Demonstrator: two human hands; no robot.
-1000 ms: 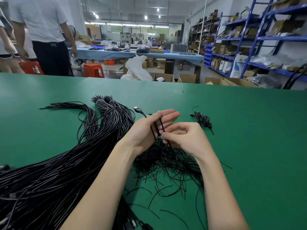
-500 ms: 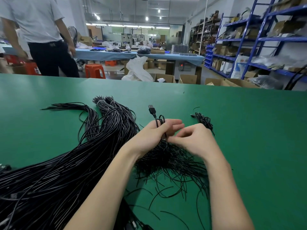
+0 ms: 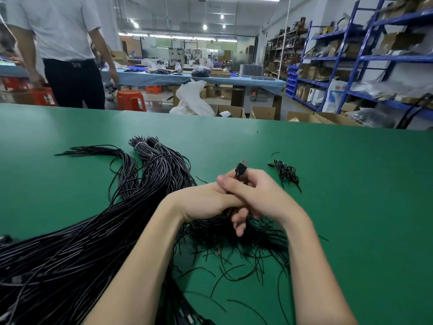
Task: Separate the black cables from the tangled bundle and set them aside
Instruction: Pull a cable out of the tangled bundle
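1. Gripping one black cable (image 3: 237, 176) with right hand (image 3: 262, 195), plug poking out at 12 o'clock.
2. Curling left hand (image 3: 206, 202) beneath, holding same cable.
3. Resting above tangled bundle (image 3: 234, 235); sorted cables (image 3: 93, 231) at 9 o'clock on green table (image 3: 351, 207).

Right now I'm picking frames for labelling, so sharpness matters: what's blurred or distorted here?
Head view: motion blur smears both hands, right hand and left hand, and the USB plug they hold; wide-angle distortion bends the green table edge and blue shelving; ceiling lights gloss the cable bundle.
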